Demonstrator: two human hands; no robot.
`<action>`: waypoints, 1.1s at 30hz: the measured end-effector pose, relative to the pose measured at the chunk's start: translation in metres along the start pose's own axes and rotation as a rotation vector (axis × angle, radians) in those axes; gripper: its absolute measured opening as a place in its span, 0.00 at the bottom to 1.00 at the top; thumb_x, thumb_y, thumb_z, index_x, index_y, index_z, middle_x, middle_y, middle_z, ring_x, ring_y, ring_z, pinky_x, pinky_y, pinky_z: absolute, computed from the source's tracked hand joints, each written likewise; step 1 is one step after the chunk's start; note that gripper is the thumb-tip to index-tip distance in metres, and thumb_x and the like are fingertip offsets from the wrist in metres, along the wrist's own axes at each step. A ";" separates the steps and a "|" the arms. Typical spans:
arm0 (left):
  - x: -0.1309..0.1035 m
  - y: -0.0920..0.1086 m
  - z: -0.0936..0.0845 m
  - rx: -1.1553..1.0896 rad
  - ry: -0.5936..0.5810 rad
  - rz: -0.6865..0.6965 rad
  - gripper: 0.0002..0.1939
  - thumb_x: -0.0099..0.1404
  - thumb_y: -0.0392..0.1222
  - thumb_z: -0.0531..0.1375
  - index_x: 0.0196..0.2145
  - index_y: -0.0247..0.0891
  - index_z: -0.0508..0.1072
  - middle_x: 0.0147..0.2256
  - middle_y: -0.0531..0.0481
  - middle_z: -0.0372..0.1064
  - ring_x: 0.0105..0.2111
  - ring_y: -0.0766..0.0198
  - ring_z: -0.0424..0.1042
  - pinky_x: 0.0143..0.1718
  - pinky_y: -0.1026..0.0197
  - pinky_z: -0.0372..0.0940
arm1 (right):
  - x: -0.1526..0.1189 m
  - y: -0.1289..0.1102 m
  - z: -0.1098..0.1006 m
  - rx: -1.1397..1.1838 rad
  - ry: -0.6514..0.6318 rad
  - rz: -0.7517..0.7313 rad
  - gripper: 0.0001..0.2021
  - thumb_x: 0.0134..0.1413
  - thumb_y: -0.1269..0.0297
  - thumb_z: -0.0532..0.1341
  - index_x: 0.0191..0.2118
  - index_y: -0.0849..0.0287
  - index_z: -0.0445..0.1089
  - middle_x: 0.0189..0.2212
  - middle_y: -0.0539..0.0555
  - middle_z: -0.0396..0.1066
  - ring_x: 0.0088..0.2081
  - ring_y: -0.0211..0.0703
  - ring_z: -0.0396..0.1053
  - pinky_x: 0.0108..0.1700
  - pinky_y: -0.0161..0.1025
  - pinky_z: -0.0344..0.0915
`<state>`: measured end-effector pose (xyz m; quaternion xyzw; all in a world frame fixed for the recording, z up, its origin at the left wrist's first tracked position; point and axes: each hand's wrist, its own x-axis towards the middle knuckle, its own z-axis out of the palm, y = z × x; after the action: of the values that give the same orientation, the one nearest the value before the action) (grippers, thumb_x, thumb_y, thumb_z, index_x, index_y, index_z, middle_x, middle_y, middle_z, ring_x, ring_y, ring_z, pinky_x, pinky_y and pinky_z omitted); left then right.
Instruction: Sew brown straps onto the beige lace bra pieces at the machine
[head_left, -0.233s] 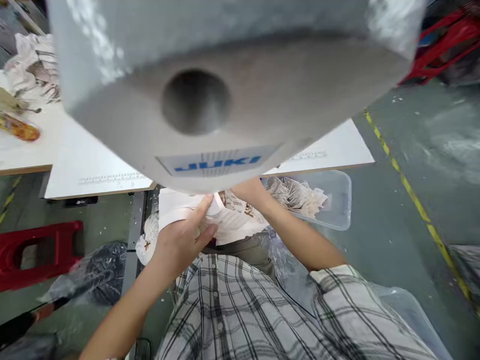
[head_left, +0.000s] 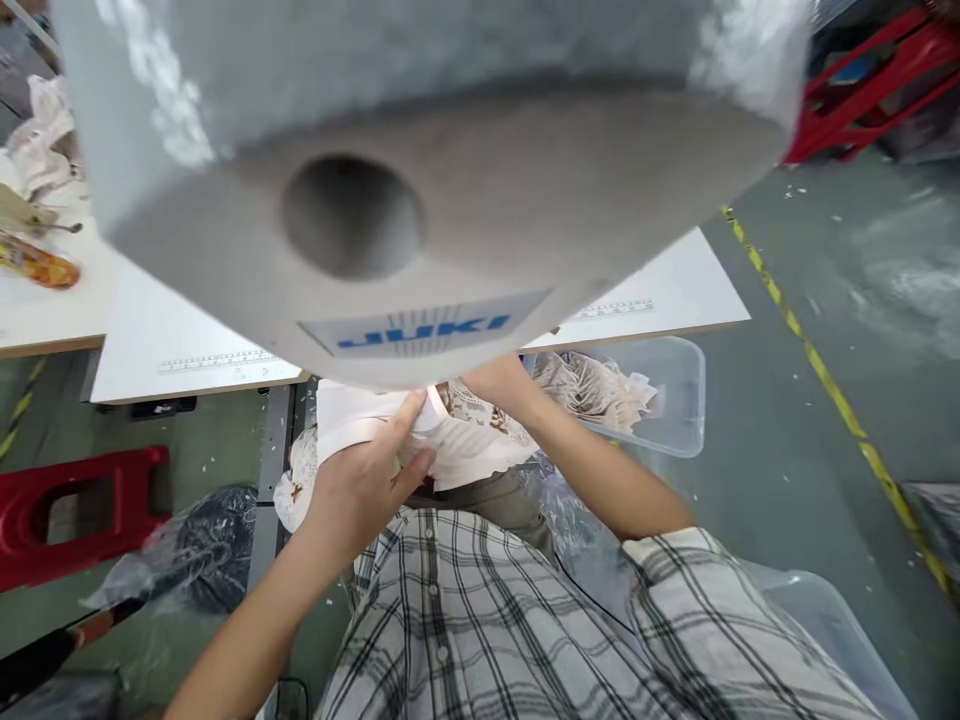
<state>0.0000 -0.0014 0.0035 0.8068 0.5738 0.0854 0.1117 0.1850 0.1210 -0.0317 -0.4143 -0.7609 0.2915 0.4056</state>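
A white fabric piece with lace (head_left: 480, 450) lies under the head of a grey JUKI sewing machine (head_left: 450, 200). My left hand (head_left: 371, 475) grips the fabric's left part, thumb and fingers pressed on it beside a narrow white band. At the fabric's upper right is my right hand (head_left: 499, 380); the machine head hides its fingertips, so what they do cannot be seen. More lace fabric (head_left: 298, 485) hangs at the left, below the white table (head_left: 195, 335).
A clear bin (head_left: 679, 400) with folded lace pieces stands right of my right forearm. Red stools (head_left: 82, 510) and plastic-wrapped bundles (head_left: 202, 560) are at the left. An orange-handled tool (head_left: 37, 263) lies on the table. Another clear bin (head_left: 832, 620) is at lower right.
The machine head appears slightly further left as the view shifts. Both hands and the fabric stay almost where they were.
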 end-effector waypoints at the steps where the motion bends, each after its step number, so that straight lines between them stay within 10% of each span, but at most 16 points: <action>1: 0.000 0.000 0.000 -0.001 0.002 -0.002 0.31 0.70 0.53 0.56 0.67 0.42 0.58 0.13 0.62 0.53 0.13 0.69 0.52 0.19 0.66 0.43 | 0.000 0.000 0.000 0.017 0.019 0.007 0.08 0.60 0.69 0.55 0.29 0.56 0.57 0.33 0.53 0.64 0.38 0.44 0.64 0.40 0.41 0.66; 13: 0.000 0.004 0.004 -0.015 0.055 -0.013 0.32 0.69 0.51 0.58 0.67 0.42 0.58 0.15 0.61 0.61 0.13 0.69 0.57 0.19 0.66 0.48 | -0.006 -0.004 0.002 0.171 0.101 0.063 0.04 0.60 0.66 0.57 0.35 0.58 0.68 0.41 0.55 0.71 0.41 0.44 0.67 0.44 0.41 0.68; 21: -0.002 0.009 0.005 -0.031 0.107 0.002 0.32 0.68 0.53 0.59 0.66 0.42 0.59 0.41 0.44 0.78 0.28 0.63 0.75 0.25 0.66 0.61 | -0.045 0.003 0.003 0.416 0.265 0.191 0.10 0.64 0.55 0.59 0.43 0.55 0.69 0.46 0.54 0.68 0.38 0.38 0.68 0.42 0.38 0.67; 33: -0.002 0.018 -0.005 -0.008 -0.024 -0.124 0.33 0.69 0.53 0.57 0.67 0.38 0.58 0.25 0.51 0.73 0.18 0.68 0.66 0.22 0.68 0.55 | -0.074 0.011 -0.009 0.466 0.165 0.268 0.11 0.65 0.55 0.58 0.36 0.57 0.71 0.37 0.53 0.70 0.39 0.42 0.68 0.41 0.40 0.64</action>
<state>0.0147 -0.0083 0.0130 0.7703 0.6209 0.0708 0.1270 0.2208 0.0637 -0.0638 -0.4290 -0.5761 0.4750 0.5085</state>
